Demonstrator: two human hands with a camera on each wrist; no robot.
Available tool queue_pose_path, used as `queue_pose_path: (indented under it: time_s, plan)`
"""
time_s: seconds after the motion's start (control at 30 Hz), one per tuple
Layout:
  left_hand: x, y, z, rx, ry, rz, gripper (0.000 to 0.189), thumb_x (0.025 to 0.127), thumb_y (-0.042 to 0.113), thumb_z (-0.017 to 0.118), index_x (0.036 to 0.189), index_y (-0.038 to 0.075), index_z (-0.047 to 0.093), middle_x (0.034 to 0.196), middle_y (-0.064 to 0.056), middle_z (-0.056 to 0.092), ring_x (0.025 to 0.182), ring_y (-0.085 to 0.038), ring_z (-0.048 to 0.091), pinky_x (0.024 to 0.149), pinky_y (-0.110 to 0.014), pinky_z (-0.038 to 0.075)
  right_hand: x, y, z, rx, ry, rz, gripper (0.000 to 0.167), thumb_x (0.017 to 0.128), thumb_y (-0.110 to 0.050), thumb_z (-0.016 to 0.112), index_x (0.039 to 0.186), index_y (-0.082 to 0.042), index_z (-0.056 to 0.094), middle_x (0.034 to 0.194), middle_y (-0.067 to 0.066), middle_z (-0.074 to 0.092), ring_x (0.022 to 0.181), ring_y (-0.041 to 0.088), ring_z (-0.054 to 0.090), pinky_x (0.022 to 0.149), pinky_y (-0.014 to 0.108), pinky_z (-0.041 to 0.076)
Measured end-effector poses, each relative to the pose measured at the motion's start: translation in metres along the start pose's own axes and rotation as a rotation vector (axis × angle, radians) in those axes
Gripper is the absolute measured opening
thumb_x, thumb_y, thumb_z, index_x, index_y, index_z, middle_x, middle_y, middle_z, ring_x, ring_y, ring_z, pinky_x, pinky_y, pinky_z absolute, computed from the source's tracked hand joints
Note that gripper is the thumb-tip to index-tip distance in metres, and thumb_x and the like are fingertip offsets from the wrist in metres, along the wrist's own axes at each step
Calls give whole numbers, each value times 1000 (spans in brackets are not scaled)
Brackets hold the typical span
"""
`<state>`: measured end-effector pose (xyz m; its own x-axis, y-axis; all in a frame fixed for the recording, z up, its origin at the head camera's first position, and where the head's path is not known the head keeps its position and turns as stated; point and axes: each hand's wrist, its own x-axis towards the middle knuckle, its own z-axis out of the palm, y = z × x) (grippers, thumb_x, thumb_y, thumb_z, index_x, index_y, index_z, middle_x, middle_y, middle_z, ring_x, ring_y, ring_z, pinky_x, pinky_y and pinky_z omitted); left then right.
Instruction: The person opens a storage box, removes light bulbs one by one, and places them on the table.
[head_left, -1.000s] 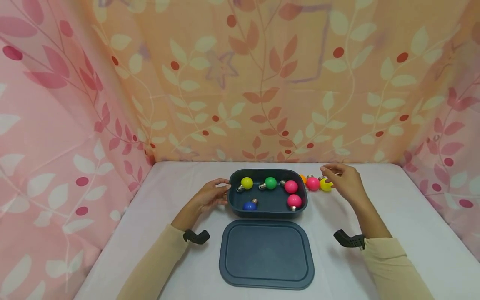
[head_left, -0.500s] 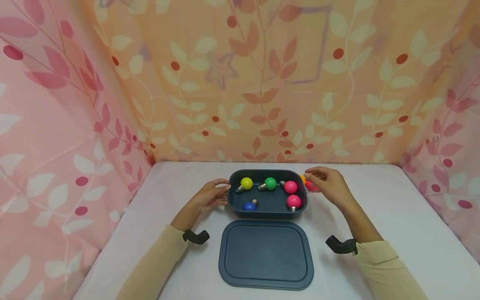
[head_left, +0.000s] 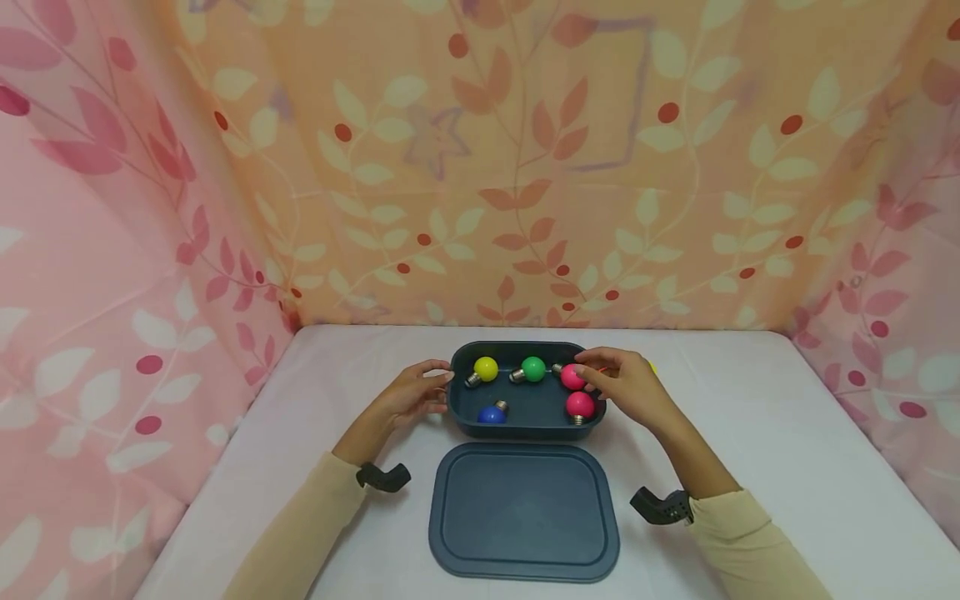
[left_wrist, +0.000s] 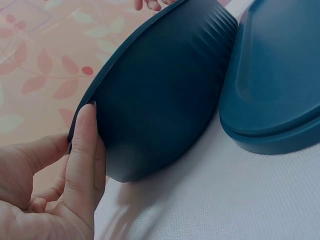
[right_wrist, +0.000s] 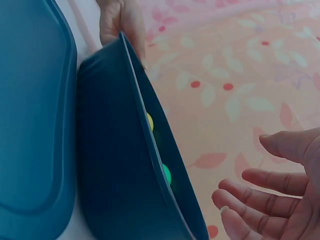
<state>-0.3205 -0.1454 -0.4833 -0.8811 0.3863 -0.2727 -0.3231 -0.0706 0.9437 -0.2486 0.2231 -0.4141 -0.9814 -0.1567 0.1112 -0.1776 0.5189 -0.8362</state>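
Note:
A dark blue plastic box [head_left: 525, 432] stands on the table, with several small coloured light bulbs lying inside. Among them are a yellow bulb [head_left: 486, 368], a green bulb [head_left: 533, 368], a blue bulb [head_left: 492, 414] and two pink ones, one pink bulb [head_left: 580, 404] at the front right. At the box's left end my left hand [left_wrist: 75, 165] pinches the rim between thumb and fingers. My right hand [head_left: 626, 387] hovers over the right end, partly covering the other pink bulb [head_left: 572, 377]. In the right wrist view its fingers [right_wrist: 260, 200] are spread and loosely bent, holding nothing.
A matching flat lid [head_left: 525, 512] lies on the white table [head_left: 750, 433] just in front of the box. Beyond my right hand a sliver of another yellow bulb [head_left: 653, 367] shows. A patterned cloth [head_left: 510, 167] hangs behind the table.
My right hand has moved left, from above the loose bulbs beside the box to over its right end. The left hand keeps its place on the rim. The head view has shifted slightly.

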Motion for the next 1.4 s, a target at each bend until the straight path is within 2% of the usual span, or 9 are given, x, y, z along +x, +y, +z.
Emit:
queue_pose_path:
  time_s: [0.13, 0.33, 0.57, 0.73, 0.87, 1.13, 1.27, 1.4]
  plan:
    - [0, -2, -2, -2, 0, -3, 38, 103, 13, 62, 135, 1, 47, 88, -5, 63, 66, -13, 64, 60, -24, 61, -3, -5, 7, 4, -39, -11, 38, 97, -30, 71, 126, -6, 68, 109, 17, 72, 92, 33, 68, 72, 39, 62]
    - [-2, -3, -4, -7, -4, 4, 38, 102, 13, 62, 135, 2, 47, 89, -6, 63, 66, -13, 65, 60, -24, 61, -8, -18, 16, -58, -54, -46, 37, 95, -33, 73, 123, -10, 71, 105, 6, 73, 90, 24, 66, 70, 31, 61]
    - [-2, 0, -5, -7, 3, 4, 43, 102, 14, 63, 139, 2, 46, 87, -5, 63, 67, -12, 64, 60, -24, 61, -16, -32, 27, -68, -96, -78, 40, 93, -34, 75, 125, -12, 70, 104, 4, 72, 87, 22, 67, 68, 41, 63]
    - [1, 0, -3, -1, -13, 13, 43, 103, 13, 62, 140, 0, 45, 90, -6, 63, 67, -12, 65, 60, -24, 61, -14, -31, 36, -108, -107, -112, 36, 92, -32, 76, 122, -12, 72, 101, 0, 73, 87, 17, 67, 70, 30, 61]
    - [2, 0, -2, 6, -4, 4, 40, 103, 13, 62, 138, 2, 47, 91, -7, 62, 67, -12, 65, 60, -24, 61, -8, -29, 46, -143, -141, -162, 35, 93, -32, 76, 121, -12, 72, 99, -2, 72, 85, 15, 67, 74, 30, 60]
    - [3, -1, -2, 9, 10, -15, 39, 103, 14, 62, 138, 3, 47, 93, -7, 63, 67, -12, 65, 61, -24, 61, 13, -27, 61, -191, -253, -280, 34, 91, -21, 79, 122, -10, 72, 110, 6, 73, 94, 19, 68, 84, 39, 61]
    - [2, -1, -2, 7, 7, -7, 40, 103, 13, 62, 138, 2, 47, 91, -6, 62, 67, -12, 64, 60, -24, 61, 24, -28, 69, -283, -317, -370, 38, 87, -17, 82, 124, -9, 72, 115, 7, 72, 97, 22, 67, 85, 41, 59]
    - [2, -1, 0, 5, -2, 0, 38, 103, 12, 61, 137, 2, 47, 89, -5, 63, 67, -13, 65, 60, -24, 61, 32, -28, 79, -409, -332, -439, 40, 86, -19, 84, 123, -11, 72, 118, 3, 73, 108, 21, 66, 94, 40, 57]
